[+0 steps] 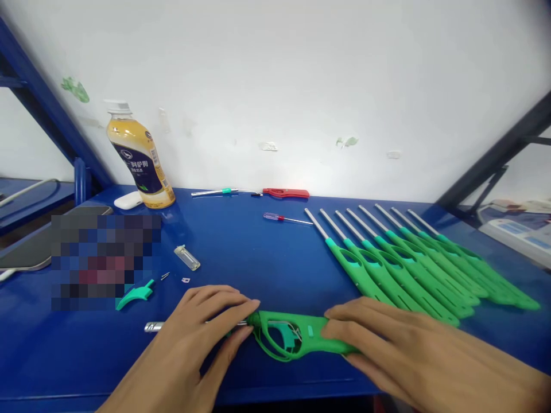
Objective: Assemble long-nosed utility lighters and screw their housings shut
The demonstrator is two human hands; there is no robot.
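Observation:
A green long-nosed lighter [316, 332] lies sideways between my two hands near the table's front edge. The fingers of my left hand [202, 335] pinch its front end, where the metal tube [154, 327] joins the green body; the tube passes partly hidden behind that hand. My right hand [396, 344] grips the handle at the other end. Inside the finger opening show a teal trigger [286, 334] and thin wires. Left of my hands lie a loose teal trigger piece [135, 295], a clear plastic tank [186, 257] and a small metal bit [185, 280].
Several green lighters [387, 267] lie side by side at right. Behind are a screwdriver [284, 218], a red lighter body [286, 193] and a loose metal tube [210, 193]. A drink bottle [140, 158], white case [128, 200] and phone-like slab [32, 244] occupy the left.

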